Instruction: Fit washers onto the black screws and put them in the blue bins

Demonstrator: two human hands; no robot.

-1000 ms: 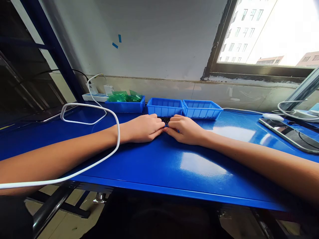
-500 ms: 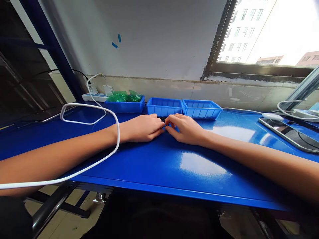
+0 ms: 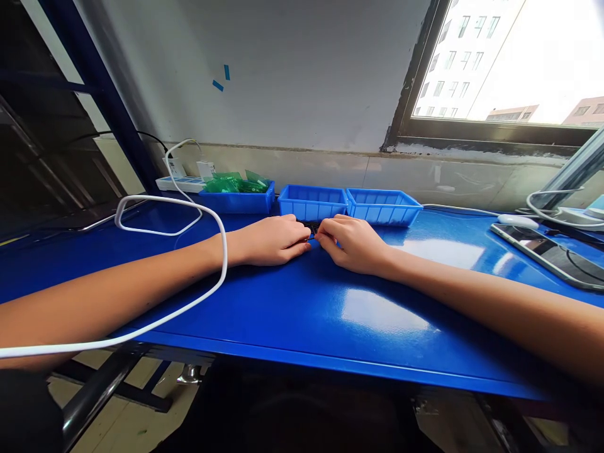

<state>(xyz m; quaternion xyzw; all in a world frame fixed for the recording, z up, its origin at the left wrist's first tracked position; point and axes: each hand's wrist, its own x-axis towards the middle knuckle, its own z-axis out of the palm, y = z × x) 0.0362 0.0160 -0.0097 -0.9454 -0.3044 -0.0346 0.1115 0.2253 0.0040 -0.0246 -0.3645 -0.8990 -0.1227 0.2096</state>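
My left hand [image 3: 278,240] rests on the blue tabletop [image 3: 283,308] with its fingers closed together and pointing right. Facing it, my right hand [image 3: 352,244] has thumb and fingertips drawn into a pinch. In the narrow gap between the fingertips shows a small dark, thin-stranded thing [image 3: 311,226]; the hands cover most of it, and its kind cannot be made out. Just behind the hands stand two blue plastic bins, the middle bin [image 3: 312,209] and the right bin [image 3: 384,215].
A left blue bin [image 3: 236,202] holds green plastic packets [image 3: 236,183]. A white cable [image 3: 225,251] loops over my left forearm. At right lie a phone [image 3: 550,255] and a white rounded object [image 3: 518,221]. A power strip [image 3: 182,184] sits at the back left.
My right fingertips have closed into a tighter pinch and moved slightly away from the left ones, showing more of the dark thing. My left hand has barely shifted.
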